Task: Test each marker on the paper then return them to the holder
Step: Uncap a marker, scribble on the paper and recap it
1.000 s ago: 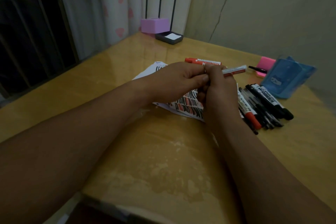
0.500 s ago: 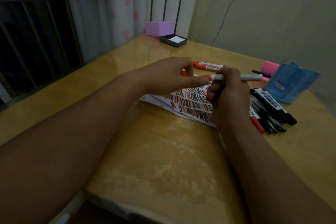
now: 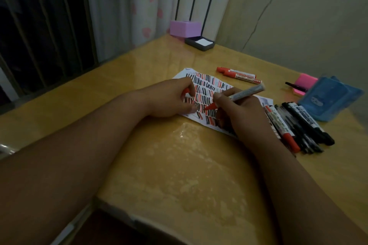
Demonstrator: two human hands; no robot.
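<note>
Dim light lay over a yellow table [image 3: 179,165] set in a corner between a curtain and a cracked wall. The right hand [image 3: 235,111] gripped an uncapped marker [image 3: 245,93], its fingers curled round the grey barrel. The red tip was down on the paper [image 3: 183,73], among rows of short red and black strokes. The left hand [image 3: 173,101] rested on the near left part of the sheet, its fingers closed round a red cap [image 3: 186,91] and its thumb lying just beside the tip.

Just beyond the paper lay two red markers [image 3: 239,76] side by side. To the right of the writing hand, a pile of markers [image 3: 294,125], black and red, lay touching one another. Past them the blue holder [image 3: 328,99] lay near the table's right edge, with a pink pad [image 3: 304,82] and a black pen [image 3: 294,86] just behind it. In the far corner stood a purple box [image 3: 185,28] beside a dark tray [image 3: 200,42] holding a white slip.
</note>
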